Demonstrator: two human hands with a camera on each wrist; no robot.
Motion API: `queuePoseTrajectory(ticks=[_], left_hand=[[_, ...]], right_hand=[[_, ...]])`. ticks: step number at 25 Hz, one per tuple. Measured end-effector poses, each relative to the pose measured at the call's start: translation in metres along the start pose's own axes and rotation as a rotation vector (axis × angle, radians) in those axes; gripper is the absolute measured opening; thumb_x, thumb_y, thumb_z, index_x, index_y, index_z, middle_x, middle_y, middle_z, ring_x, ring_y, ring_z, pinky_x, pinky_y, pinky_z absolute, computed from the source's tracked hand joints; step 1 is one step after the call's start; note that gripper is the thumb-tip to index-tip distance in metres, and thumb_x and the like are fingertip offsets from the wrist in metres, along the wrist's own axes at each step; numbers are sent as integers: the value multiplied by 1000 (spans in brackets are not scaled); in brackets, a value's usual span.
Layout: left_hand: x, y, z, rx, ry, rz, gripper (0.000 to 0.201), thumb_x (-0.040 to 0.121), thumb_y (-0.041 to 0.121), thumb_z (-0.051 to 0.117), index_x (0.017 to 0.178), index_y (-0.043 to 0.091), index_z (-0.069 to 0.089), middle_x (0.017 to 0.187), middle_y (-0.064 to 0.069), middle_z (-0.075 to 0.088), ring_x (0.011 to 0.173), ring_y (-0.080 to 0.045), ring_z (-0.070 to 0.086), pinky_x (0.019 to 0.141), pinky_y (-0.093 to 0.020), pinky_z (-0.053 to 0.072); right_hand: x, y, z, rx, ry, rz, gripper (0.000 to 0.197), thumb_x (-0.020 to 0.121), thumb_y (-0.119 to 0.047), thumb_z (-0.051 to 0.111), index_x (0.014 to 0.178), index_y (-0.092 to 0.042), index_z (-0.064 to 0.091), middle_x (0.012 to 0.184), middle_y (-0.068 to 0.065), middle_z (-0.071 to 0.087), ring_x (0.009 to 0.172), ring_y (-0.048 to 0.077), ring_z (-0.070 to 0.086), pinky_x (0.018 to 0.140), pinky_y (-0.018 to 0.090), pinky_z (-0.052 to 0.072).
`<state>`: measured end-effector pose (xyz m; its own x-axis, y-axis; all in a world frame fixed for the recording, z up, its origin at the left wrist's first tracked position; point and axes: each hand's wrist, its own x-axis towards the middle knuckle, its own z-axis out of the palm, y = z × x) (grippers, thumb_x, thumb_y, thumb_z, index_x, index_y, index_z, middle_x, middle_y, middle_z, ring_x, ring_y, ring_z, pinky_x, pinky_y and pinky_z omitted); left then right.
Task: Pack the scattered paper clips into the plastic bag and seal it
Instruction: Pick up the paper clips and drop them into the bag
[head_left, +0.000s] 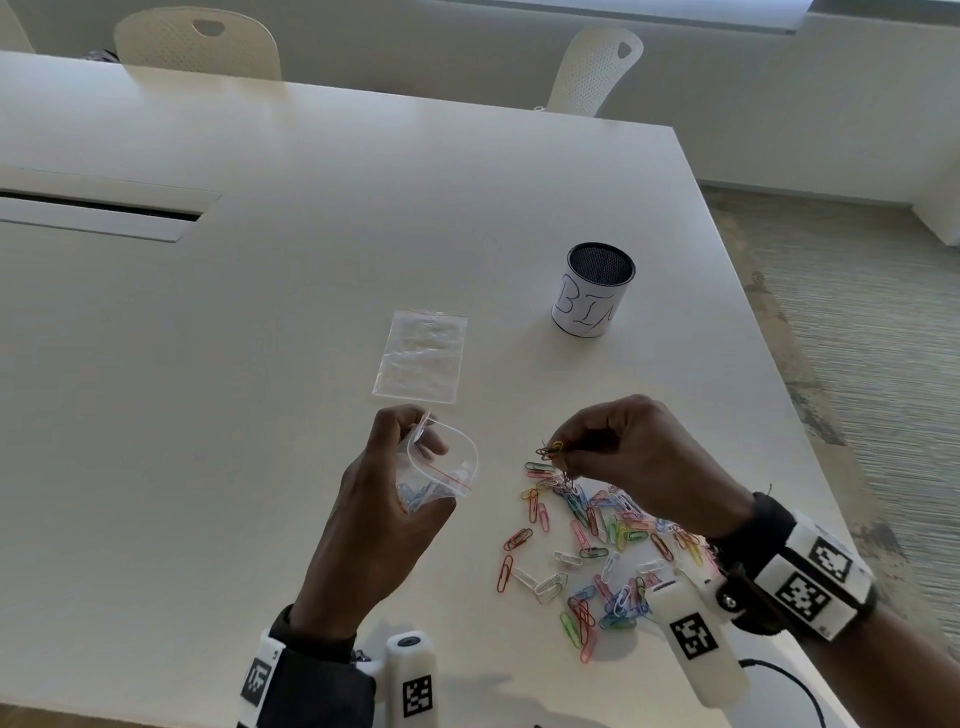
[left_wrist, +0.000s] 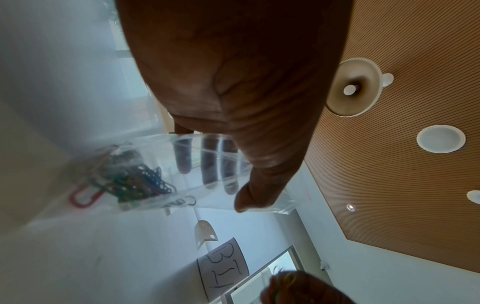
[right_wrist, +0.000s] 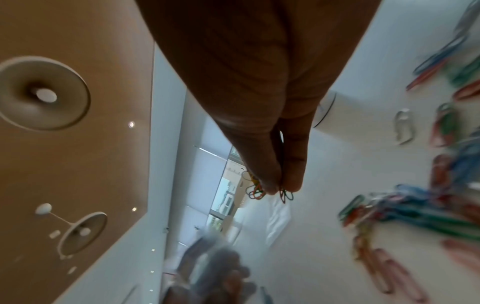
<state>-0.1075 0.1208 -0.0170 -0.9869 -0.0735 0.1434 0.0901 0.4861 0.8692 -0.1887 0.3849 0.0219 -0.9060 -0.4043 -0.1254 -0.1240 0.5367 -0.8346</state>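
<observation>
Clear bag (head_left: 441, 470) held above the tabletop (head_left: 260, 338) in the left hand (head_left: 387, 499), mouth open and turned toward the right hand; red seal line visible along its lip. Left grip: thumb in front, fingers (left_wrist: 207, 164) behind the film, pinching the bag wall near the mouth. A small bunch of coloured clips already sits in the bag's bottom (left_wrist: 135, 183). Right hand (head_left: 639, 457) raised just right of the bag, its grip narrow, thumb and fingertips (right_wrist: 293, 181) pinched on a few clips (head_left: 551, 450), which stick out on both sides of the pinch, in yellow, green and red. Below and to the right of that hand, the loose clips (head_left: 597, 545) lie scattered on the tabletop in mixed colours, some overlapping, reaching back to the right wrist. Beyond the held bag, a second clear bag (head_left: 421, 361) lies flat on the tabletop. Further right stands a round mesh cup (head_left: 592, 291) wrapped in white paper with hand-drawn letters. Both wrists carry bands with black-and-white marker tags. Two white chairs (head_left: 197, 41) at the tabletop's far edge.
</observation>
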Motion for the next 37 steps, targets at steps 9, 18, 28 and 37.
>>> queuePoseTrajectory(ticks=[9, 18, 28, 37], left_hand=[[-1, 3, 2, 39, 9, -3, 57, 82, 7, 79, 119, 35, 46, 108, 23, 62, 102, -4, 63, 71, -12, 52], [-3, 8, 2, 23, 18, -27, 56, 82, 8, 77, 120, 36, 46, 100, 21, 68, 90, -3, 67, 65, -10, 50], [-3, 5, 1, 0, 3, 0, 54, 82, 6, 78, 118, 33, 48, 108, 20, 62, 102, -7, 63, 71, -12, 51], [-2, 4, 1, -6, -7, -4, 54, 81, 7, 79, 119, 31, 49, 106, 19, 64, 100, -7, 63, 68, -9, 50]], right_hand=[[18, -72, 28, 53, -15, -233, 9, 85, -7, 84, 93, -11, 83, 81, 4, 81, 77, 22, 78, 79, 39, 65], [25, -86, 48, -231, -72, -403, 11, 92, -14, 79, 101, -17, 84, 89, -2, 82, 75, 1, 75, 71, 22, 61], [37, -17, 8, -407, -65, -251, 13, 95, -14, 75, 105, -18, 82, 105, -4, 77, 86, 7, 72, 82, 34, 62], [12, 18, 34, -713, -258, -215, 44, 85, -60, 74, 121, -38, 64, 127, -16, 54, 112, 4, 50, 83, 20, 45]])
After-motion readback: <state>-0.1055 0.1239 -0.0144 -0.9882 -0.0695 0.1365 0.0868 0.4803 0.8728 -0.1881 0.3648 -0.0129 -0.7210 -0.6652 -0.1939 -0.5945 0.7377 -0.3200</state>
